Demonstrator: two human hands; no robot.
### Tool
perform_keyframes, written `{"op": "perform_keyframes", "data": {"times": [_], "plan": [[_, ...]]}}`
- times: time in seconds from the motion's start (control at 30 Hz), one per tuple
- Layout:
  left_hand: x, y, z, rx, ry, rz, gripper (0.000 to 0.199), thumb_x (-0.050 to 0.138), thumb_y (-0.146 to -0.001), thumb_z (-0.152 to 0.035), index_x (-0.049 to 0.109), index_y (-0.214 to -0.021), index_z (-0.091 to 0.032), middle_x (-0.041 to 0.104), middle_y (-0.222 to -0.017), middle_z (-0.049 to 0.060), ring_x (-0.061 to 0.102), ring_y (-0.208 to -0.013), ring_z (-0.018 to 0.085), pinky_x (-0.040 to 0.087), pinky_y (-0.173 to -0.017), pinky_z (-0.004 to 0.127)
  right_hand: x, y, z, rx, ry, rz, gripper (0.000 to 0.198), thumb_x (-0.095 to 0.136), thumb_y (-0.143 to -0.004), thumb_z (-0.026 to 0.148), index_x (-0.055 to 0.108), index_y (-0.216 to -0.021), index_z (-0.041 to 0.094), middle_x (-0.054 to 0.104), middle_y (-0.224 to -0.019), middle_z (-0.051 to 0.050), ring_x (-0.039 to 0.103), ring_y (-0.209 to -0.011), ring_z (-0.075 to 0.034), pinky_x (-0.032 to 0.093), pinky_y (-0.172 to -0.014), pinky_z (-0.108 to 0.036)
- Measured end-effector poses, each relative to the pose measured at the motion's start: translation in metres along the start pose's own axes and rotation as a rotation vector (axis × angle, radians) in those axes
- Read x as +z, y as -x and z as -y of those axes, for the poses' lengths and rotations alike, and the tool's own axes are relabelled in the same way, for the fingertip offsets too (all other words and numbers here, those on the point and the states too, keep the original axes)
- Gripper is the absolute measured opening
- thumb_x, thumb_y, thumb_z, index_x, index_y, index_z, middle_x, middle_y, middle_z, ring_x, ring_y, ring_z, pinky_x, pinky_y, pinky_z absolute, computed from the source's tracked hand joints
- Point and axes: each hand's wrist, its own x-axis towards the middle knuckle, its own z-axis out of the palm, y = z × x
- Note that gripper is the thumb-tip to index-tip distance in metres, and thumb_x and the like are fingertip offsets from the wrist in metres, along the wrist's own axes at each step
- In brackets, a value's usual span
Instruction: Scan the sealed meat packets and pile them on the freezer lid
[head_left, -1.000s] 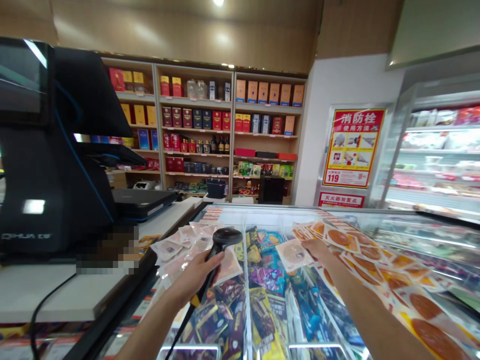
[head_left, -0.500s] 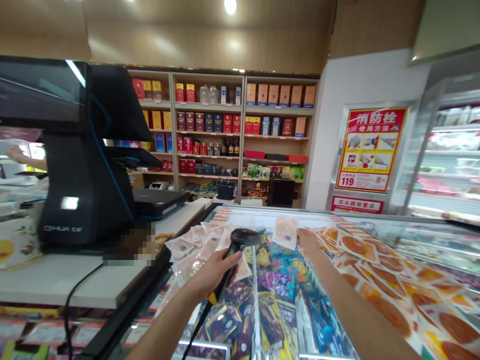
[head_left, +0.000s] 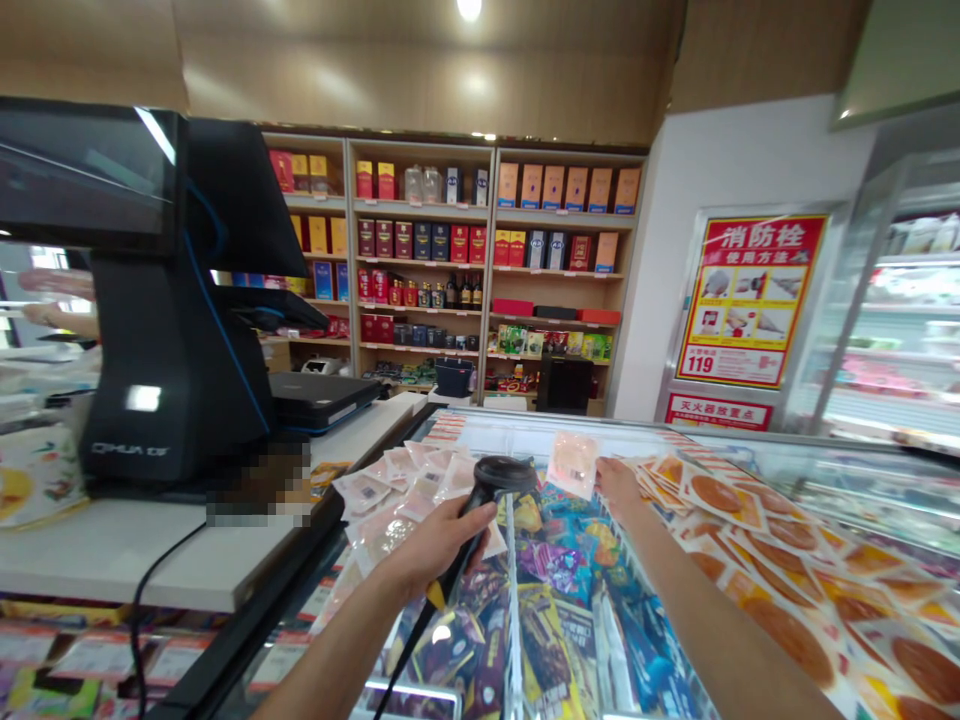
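My left hand (head_left: 435, 550) is wrapped around the handle of a black barcode scanner (head_left: 504, 474), whose cable runs down toward me. The scanner's head points away, just left of a small see-through packet (head_left: 572, 462) with a barcode on it. My right hand (head_left: 618, 484) pinches that packet by its right edge and holds it upright over the freezer. Similar pale packets (head_left: 431, 480) lie in a heap on the glass at the left. Packets with round orange-brown contents (head_left: 780, 575) are spread over the glass on the right.
Below my hands, a chest freezer holds colourful ice cream wrappers (head_left: 559, 565) in wire baskets. A black cash register (head_left: 169, 370) stands on the white counter (head_left: 180, 570) at left. Behind are shelves of boxes (head_left: 420, 240). Another person's hand (head_left: 64, 300) shows at far left.
My left hand has brought the scanner slightly to the right, nearer the packet. My right hand keeps the packet nearly in place. The view has shifted a little.
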Motion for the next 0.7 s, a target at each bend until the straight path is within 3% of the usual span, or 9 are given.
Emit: {"op": "perform_keyframes", "data": {"times": [0.47, 0.57, 0.7], "plan": [[-0.002, -0.003, 0.009, 0.022, -0.033, 0.110, 0.029, 0.047, -0.072, -0.046, 0.044, -0.066, -0.017, 0.047, -0.050, -0.006, 0.037, -0.038, 0.005, 0.029, -0.042, 0.020, -0.002, 0.002, 0.008, 0.050, -0.072, -0.054, 0.012, 0.048, -0.060, 0.026, 0.048, -0.068, 0.018, 0.049, -0.046, 0.005, 0.051, -0.047, -0.011, 0.041, -0.048, -0.023], [-0.005, -0.004, 0.009, 0.015, -0.050, 0.042, 0.030, 0.047, -0.071, -0.046, 0.044, -0.064, -0.017, 0.045, -0.047, -0.006, 0.038, -0.038, 0.005, 0.029, -0.041, 0.019, -0.002, 0.003, 0.008, 0.065, -0.050, -0.045, 0.011, 0.046, -0.062, 0.027, 0.048, -0.069, 0.019, 0.051, -0.047, 0.003, 0.054, -0.050, -0.013, 0.043, -0.050, -0.024], [-0.020, -0.007, 0.009, 0.013, -0.103, -0.143, 0.031, 0.049, -0.069, -0.046, 0.042, -0.061, -0.017, 0.044, -0.044, -0.007, 0.038, -0.038, 0.005, 0.029, -0.040, 0.018, 0.003, 0.005, 0.008, 0.082, -0.002, -0.013, 0.009, 0.044, -0.064, 0.027, 0.048, -0.067, 0.019, 0.056, -0.052, -0.001, 0.058, -0.057, -0.016, 0.045, -0.052, -0.026]]}}
